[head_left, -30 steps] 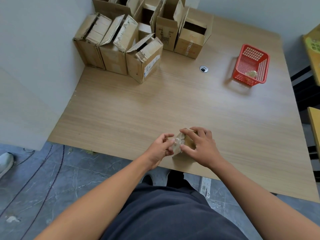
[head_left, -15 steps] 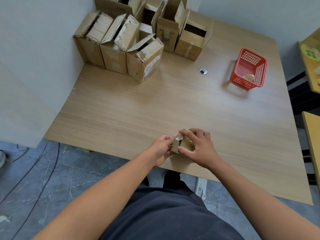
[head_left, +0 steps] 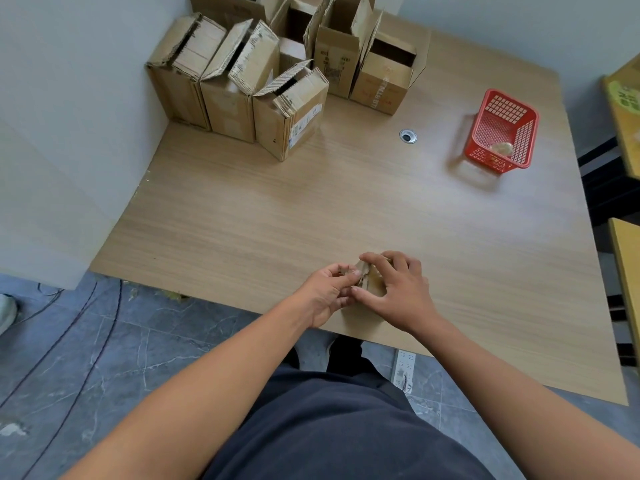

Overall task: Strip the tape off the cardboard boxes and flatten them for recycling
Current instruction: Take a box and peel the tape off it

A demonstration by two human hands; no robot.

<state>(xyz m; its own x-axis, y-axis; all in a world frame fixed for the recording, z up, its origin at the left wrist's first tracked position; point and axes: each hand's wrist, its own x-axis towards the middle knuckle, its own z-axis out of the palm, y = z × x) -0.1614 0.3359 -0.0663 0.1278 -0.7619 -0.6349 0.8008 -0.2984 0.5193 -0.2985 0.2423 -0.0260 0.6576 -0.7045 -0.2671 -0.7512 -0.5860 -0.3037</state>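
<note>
Hands meet near the front edge of the light wood-grain table (head_left: 346, 209), both on one small brown cardboard box (head_left: 373, 284) that rests on the tabletop between them. The right hand (head_left: 403, 292) covers the box from the right. Its fingers curl over the top and far side, and its thumb presses the near side, so it holds the box firmly. The left hand (head_left: 327, 289) closes in from the left, with thumb and curled fingertips pinched together at the box's left end. Whether they have hold of tape or a cardboard flap cannot be told, because the fingers hide that spot.

At the far left corner of the table, against the pale wall, stands a group of larger brown cardboard boxes (head_left: 277, 74), upright and touching one another, with their top flaps raised or torn. Well apart from them, on the far right of the table, sits a red plastic lattice basket (head_left: 519, 133) with a pale crumpled wad (head_left: 501, 147) in its near end. A round metal cable grommet (head_left: 408, 136) is set into the tabletop between the boxes and the basket.

Below the table edge lie grey marbled floor tiles (head_left: 104, 358), thin dark cables (head_left: 86, 327) and a white power strip (head_left: 403, 370).
</note>
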